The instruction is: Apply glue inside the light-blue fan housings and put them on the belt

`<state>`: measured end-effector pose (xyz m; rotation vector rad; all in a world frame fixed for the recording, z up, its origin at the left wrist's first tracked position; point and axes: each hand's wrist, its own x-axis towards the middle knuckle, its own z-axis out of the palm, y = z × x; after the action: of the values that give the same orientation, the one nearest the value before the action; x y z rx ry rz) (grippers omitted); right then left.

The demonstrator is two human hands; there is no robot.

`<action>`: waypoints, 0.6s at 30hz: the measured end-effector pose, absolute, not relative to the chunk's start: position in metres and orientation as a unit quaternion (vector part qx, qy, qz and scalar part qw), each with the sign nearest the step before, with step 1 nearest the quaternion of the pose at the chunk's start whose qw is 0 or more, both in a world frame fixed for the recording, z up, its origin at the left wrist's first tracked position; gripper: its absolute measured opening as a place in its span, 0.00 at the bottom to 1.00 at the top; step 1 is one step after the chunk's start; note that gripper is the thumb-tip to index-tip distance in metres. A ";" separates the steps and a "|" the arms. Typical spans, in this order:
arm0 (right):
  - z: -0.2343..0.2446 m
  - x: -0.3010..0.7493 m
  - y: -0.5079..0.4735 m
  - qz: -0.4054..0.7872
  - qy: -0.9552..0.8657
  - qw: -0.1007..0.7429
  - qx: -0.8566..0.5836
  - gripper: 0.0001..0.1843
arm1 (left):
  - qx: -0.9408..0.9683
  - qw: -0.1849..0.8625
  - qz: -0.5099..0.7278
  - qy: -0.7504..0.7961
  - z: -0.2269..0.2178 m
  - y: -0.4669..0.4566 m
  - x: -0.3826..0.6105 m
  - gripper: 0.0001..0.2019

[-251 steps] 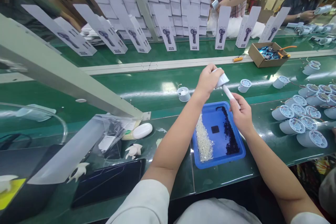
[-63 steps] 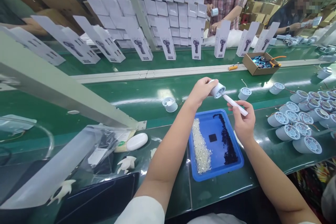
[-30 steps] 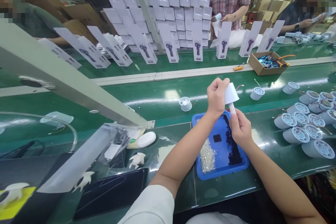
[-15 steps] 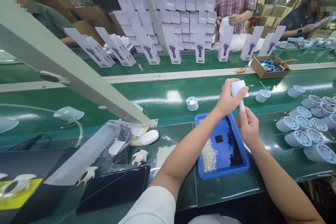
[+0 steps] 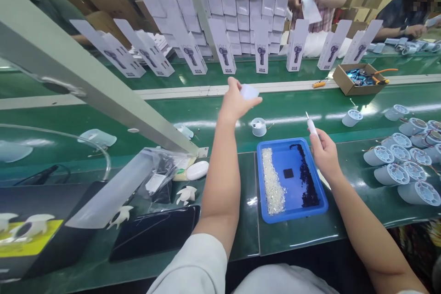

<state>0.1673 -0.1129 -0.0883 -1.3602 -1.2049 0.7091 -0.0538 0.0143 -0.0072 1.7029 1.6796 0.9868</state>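
Note:
My left hand point(image 5: 236, 101) reaches out over the green conveyor belt point(image 5: 193, 117), its fingers closed around a small white round housing point(image 5: 248, 91). Another white housing point(image 5: 258, 126) sits on the belt just below and right of that hand. My right hand point(image 5: 324, 154) is closed on a white pen-shaped screwdriver point(image 5: 312, 126) with its tip pointing up, above the far right corner of a blue tray point(image 5: 291, 179). The tray holds a strip of pale small parts, a strip of dark small parts and a black square.
Several white housings point(image 5: 396, 165) lie in a cluster at the right. Tall white product boxes point(image 5: 223, 53) stand along the far belt, beside a cardboard box point(image 5: 361, 78). Other people work across the line. A grey metal beam point(image 5: 96, 87), plastic bag and white oval case point(image 5: 197, 170) lie at left.
My left hand has pulled the white housing off the screwdriver tip and swung it left and forward over the belt. My right hand stays above the tray with the screwdriver.

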 end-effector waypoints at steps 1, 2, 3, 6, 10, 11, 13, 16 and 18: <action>-0.089 0.165 -0.113 0.310 -0.514 0.553 -0.578 0.17 | 0.640 0.247 0.303 0.661 -0.012 0.019 -0.062 0.24; -0.089 0.163 -0.114 0.317 -0.520 0.543 -0.578 0.16 | 0.646 0.229 0.233 0.690 -0.017 0.023 -0.068 0.22; -0.089 0.160 -0.115 0.320 -0.529 0.533 -0.578 0.15 | 0.652 0.218 0.164 0.707 -0.023 0.027 -0.070 0.20; -0.089 0.153 -0.118 0.297 -0.565 0.517 -0.570 0.11 | 0.690 0.225 0.004 0.688 -0.039 0.033 -0.063 0.17; -0.090 0.147 -0.119 0.292 -0.594 0.529 -0.531 0.13 | 0.754 0.244 -0.070 0.606 -0.046 0.034 -0.037 0.24; -0.091 0.146 -0.119 0.303 -0.599 0.529 -0.520 0.13 | 0.764 0.245 -0.074 0.592 -0.047 0.033 -0.031 0.26; -0.093 0.144 -0.118 0.331 -0.608 0.517 -0.504 0.15 | 0.780 0.247 -0.074 0.570 -0.047 0.030 -0.020 0.31; -0.095 0.142 -0.118 0.367 -0.619 0.484 -0.498 0.16 | 0.792 0.259 -0.061 0.550 -0.050 0.028 -0.010 0.36; -0.095 0.142 -0.119 0.372 -0.629 0.468 -0.498 0.17 | 0.794 0.267 -0.047 0.544 -0.053 0.027 -0.005 0.36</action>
<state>0.1422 -0.1188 -0.0952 -1.2216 -1.5423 0.9116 -0.0050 0.0270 -0.0525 2.1438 1.4685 -0.1257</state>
